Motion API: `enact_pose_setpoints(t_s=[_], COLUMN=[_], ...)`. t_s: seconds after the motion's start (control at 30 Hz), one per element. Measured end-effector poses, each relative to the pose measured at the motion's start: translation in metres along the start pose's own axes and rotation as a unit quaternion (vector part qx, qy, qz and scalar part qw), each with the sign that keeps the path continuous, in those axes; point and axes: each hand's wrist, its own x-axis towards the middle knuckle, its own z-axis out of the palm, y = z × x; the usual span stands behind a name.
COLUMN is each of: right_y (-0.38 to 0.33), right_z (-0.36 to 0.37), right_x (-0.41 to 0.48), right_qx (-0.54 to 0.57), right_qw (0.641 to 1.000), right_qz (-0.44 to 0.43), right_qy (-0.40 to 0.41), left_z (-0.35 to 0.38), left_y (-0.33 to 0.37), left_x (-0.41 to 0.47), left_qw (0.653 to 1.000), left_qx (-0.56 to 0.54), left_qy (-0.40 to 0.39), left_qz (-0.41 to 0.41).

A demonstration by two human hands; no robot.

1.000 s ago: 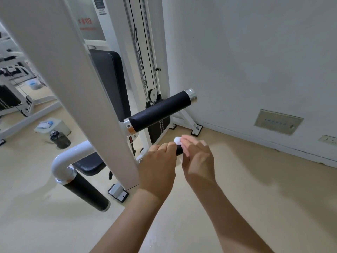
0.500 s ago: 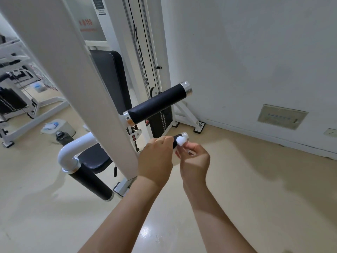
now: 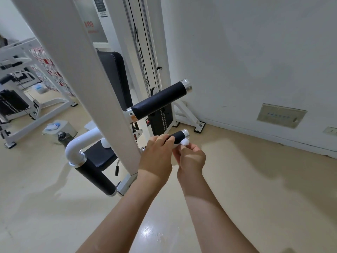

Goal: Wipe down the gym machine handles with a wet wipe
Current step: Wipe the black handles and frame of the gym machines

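Observation:
A short black handle (image 3: 179, 136) with a silver end cap sticks out from the white machine frame (image 3: 102, 99). My left hand (image 3: 157, 155) wraps around its inner part. My right hand (image 3: 191, 157) pinches a crumpled white wet wipe (image 3: 185, 142) against the handle's outer end, just below the silver cap. A longer black handle (image 3: 158, 100) juts out above it. A third black grip (image 3: 94, 177) hangs low on the left from a white curved tube.
The white wall (image 3: 255, 61) stands close on the right, with a plate (image 3: 281, 115) low on it. A dark bottle (image 3: 63, 137) and a white tub (image 3: 62, 127) sit on the beige floor at left. Another machine (image 3: 20, 99) stands farther left.
My right hand slid outward from over the handle to its silver end, turning palm up with the wipe. More of the black handle shows now. My view shifted slightly.

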Motion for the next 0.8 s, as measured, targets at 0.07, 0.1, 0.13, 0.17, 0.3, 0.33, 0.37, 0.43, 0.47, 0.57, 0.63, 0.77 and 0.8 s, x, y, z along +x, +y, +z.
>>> enact_pose_setpoints(t_s=[0.07,0.1,0.13,0.17,0.3,0.33,0.37,0.43,0.47,0.57,0.63,0.77,0.8], right_y=[0.001,-0.001,-0.003,-0.008,-0.024,-0.026,-0.027,-0.026,-0.024,-0.016,-0.012,-0.017,-0.02], right_z=[0.0,-0.001,-0.001,-0.002,-0.007,-0.007,-0.006,-0.003,-0.002,0.0,-0.003,-0.011,-0.01], right_x=[-0.004,-0.006,-0.006,-0.007,-0.002,0.0,0.001,0.006,0.01,0.02,0.025,0.034,0.033], right_qx=[-0.022,-0.04,-0.057,-0.063,-0.034,-0.02,-0.007,-0.03,-0.064,-0.19,-0.216,-0.2,-0.228], right_qw=[0.999,0.998,0.996,0.995,0.995,0.996,0.997,0.999,0.998,0.972,0.964,0.961,0.943], right_qz=[0.031,0.045,0.058,0.072,0.091,0.084,0.077,0.033,-0.006,-0.132,-0.147,-0.189,-0.242], right_qy=[-0.015,-0.025,-0.034,-0.04,-0.027,-0.026,-0.025,-0.012,0.0,0.033,0.04,0.041,0.027], left_z=[0.001,0.002,0.003,0.004,0.008,0.011,0.012,0.011,0.009,0.002,0.001,0.002,0.004], left_y=[0.0,-0.001,-0.001,-0.001,0.001,0.002,0.003,0.005,0.006,0.006,0.007,0.009,0.01], left_x=[-0.003,-0.006,-0.009,-0.013,-0.023,-0.022,-0.02,-0.017,-0.016,-0.012,-0.009,-0.006,-0.006], left_qw=[0.999,0.998,0.998,0.998,0.999,1.0,0.999,0.999,0.999,0.999,0.999,0.999,0.999], left_qx=[0.034,0.054,0.065,0.062,0.019,-0.002,-0.017,-0.025,-0.028,-0.018,-0.027,-0.031,-0.03], left_qy=[-0.011,-0.015,-0.01,0.0,-0.024,-0.026,-0.026,-0.025,-0.023,-0.028,-0.031,-0.026,-0.016], left_qz=[0.004,0.006,0.01,0.013,0.022,0.016,0.01,0.005,0.004,-0.001,-0.011,-0.016,-0.017])
